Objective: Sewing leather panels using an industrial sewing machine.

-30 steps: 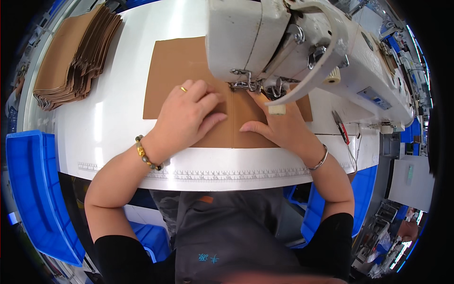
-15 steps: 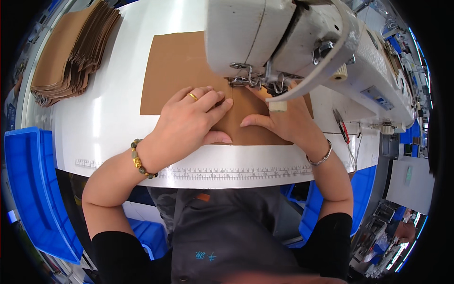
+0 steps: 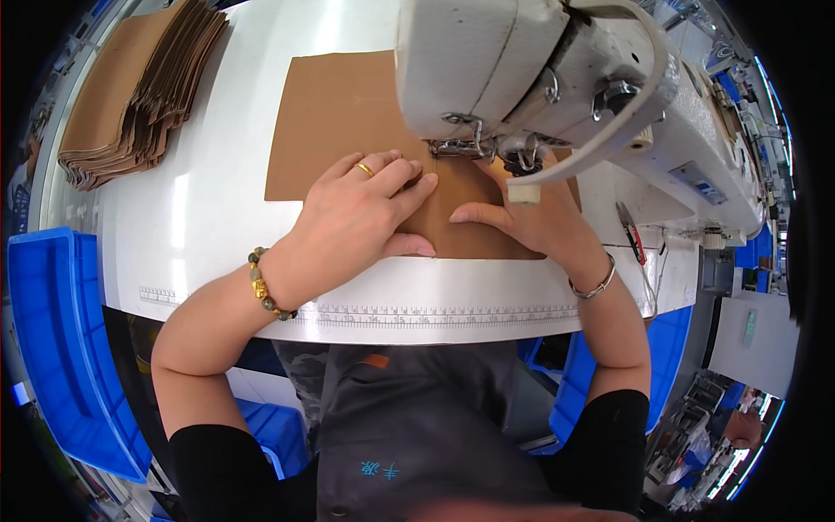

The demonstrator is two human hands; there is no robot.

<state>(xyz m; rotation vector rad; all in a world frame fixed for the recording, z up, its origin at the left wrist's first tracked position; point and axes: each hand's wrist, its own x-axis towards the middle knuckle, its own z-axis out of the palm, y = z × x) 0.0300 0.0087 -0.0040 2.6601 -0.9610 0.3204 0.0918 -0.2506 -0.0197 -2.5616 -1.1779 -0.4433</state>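
White sewing machine point(image 3: 487, 70) above a brown panel point(image 3: 339, 109), two hands upon it.
The panel lies flat beneath both palms, stretching past the left hand point(image 3: 361, 204), which is half open, fingers bent, thumb by the near edge, gripping nothing; the right hand point(image 3: 535, 213) rests thumb spread wide, its fingertips partly hidden behind the machine.

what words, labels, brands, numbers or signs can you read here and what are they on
I describe markings without copying them.
Dark apron: turquoise characters, legible but not quoted.
White table: ruler scale with small numbers along the near edge, not quoted.
White sewing machine: pale-and-blue label, too small to read.
Pale board at right: small greenish mark, too blurred to read.
Brown panel: none visible.
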